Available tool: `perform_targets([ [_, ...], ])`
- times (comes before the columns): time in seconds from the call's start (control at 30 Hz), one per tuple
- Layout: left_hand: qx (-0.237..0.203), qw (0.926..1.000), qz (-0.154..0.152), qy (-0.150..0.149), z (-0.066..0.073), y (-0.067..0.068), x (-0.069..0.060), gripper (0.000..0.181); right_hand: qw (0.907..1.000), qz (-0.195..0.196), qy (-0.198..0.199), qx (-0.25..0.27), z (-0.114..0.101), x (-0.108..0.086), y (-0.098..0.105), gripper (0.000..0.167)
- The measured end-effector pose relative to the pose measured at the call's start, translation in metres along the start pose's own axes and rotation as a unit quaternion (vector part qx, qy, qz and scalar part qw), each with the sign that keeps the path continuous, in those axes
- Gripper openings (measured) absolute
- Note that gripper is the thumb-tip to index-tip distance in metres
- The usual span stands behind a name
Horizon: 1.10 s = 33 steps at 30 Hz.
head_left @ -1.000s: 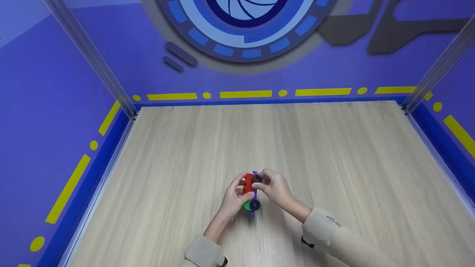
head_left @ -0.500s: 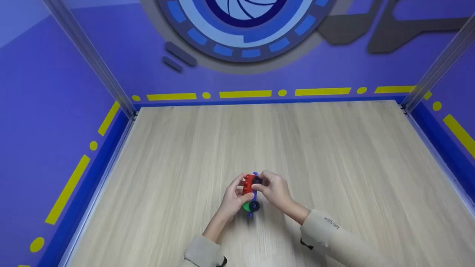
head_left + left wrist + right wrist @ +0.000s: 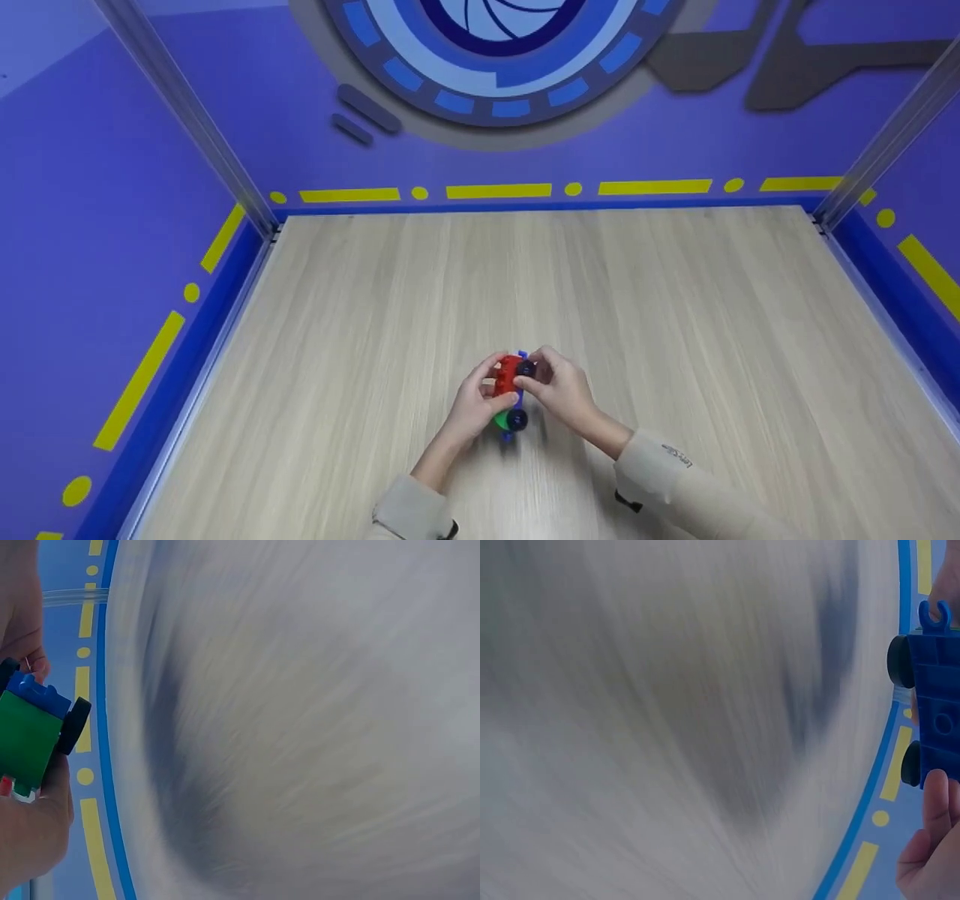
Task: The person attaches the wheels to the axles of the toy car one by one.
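Observation:
A toy brick wagon (image 3: 508, 377) is held on its side over the wooden tabletop. It has red bricks, a green brick (image 3: 28, 739), a blue wheeled base (image 3: 939, 697) with a hook at one end, and black wheels (image 3: 517, 419). My left hand (image 3: 474, 401) grips the brick side, thumb across it near the green brick. On the other side, my right hand (image 3: 561, 386) pinches the wagon by the far wheel, thumb and fingers around that end. The right wrist view shows fingertips (image 3: 935, 799) against the underside of the base. Parts of the bricks are hidden behind the fingers.
The pale wooden tabletop (image 3: 420, 292) stretches around the hands. Blue-purple panels with yellow dashes (image 3: 499, 191) stand at the back and both sides, joined by metal corner posts (image 3: 202, 127). Both wrist views are mostly blurred tabletop.
Both hands and the wagon have drifted slightly to the right and nearer the person, with the view itself shifting a little. The hold on the wagon looks the same.

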State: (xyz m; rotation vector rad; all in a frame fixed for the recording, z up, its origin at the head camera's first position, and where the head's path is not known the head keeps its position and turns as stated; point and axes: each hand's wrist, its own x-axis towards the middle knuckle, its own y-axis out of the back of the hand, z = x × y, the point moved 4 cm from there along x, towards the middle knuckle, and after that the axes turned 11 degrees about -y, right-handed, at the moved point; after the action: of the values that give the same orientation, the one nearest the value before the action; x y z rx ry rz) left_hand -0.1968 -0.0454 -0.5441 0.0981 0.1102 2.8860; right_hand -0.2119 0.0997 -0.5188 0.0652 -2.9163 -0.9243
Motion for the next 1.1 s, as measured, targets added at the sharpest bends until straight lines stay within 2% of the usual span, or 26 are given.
perform_targets([
  [0.2,0.003,0.9999,-0.002,0.011,0.0,0.001,0.002,0.064,0.9998,-0.002,0.013,-0.017,0.002,-0.003,0.004,0.027],
  [0.37,0.02,0.9998,0.005,-0.003,0.003,0.002,0.0,0.064,0.9991,-0.005,0.025,-0.033,0.005,-0.005,0.007,0.029],
  [0.43,0.025,0.9996,0.005,-0.008,0.01,0.003,-0.003,0.062,0.9987,-0.006,0.033,-0.038,0.006,-0.007,0.008,0.029],
  [0.5,0.035,0.9993,0.006,-0.013,0.011,0.003,-0.004,0.06,0.9984,-0.005,0.036,-0.043,0.007,-0.008,0.009,0.03],
  [0.6,0.058,0.9982,0.008,-0.014,0.011,0.004,-0.005,0.058,0.9982,-0.011,0.036,-0.046,0.009,-0.009,0.012,0.032],
  [0.63,0.07,0.9974,0.008,-0.015,0.007,0.004,-0.004,0.057,0.9982,-0.014,0.035,-0.046,0.009,-0.009,0.013,0.034],
  [0.77,0.108,0.994,0.0,-0.02,0.005,0.003,-0.004,0.055,0.9981,-0.045,0.027,-0.033,0.01,-0.008,0.017,0.041],
  [0.93,0.15,0.9878,-0.026,-0.033,0.01,0.0,-0.005,0.052,0.9939,-0.104,0.03,-0.021,0.01,-0.007,0.021,0.053],
  [1.1,0.211,0.9745,-0.047,-0.06,0.017,-0.005,-0.005,0.049,0.9878,-0.148,0.043,-0.017,0.009,-0.007,0.022,0.058],
])
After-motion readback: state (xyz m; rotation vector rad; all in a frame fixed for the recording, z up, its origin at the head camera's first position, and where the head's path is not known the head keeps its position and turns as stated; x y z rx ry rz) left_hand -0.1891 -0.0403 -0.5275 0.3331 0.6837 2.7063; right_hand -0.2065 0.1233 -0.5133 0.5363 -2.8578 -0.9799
